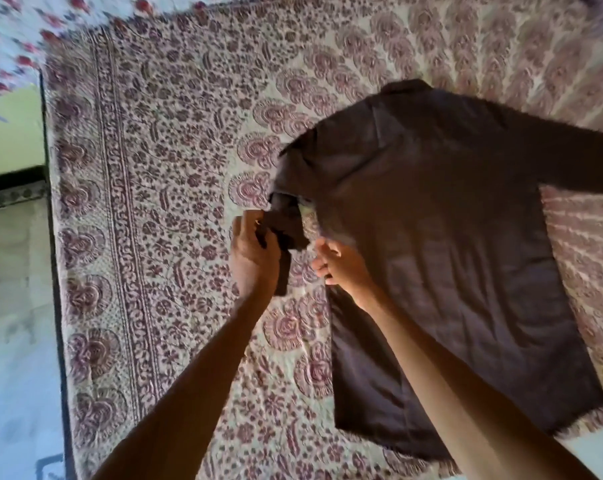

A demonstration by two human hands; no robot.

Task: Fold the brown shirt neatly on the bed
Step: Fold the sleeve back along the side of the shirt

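Left sleeve in hand, dark brown long-sleeved cloth shirt (431,244) spread flat on the bed's paisley-printed cotton cover (154,202).

The shirt's long axis runs collar-far to hem-near, its body just right of both hands. The left hand (253,258) clenches the bunched sleeve end beside the shirt; the right hand (336,263), fingers loosely curled, touches the shirt's side edge, gripping nothing clearly.

Shirt (431,237) plain brown; bedspread (154,168) cream, maroon floral print.

A home bedroom: bed (154,168) under floral printed bedspread (189,98).
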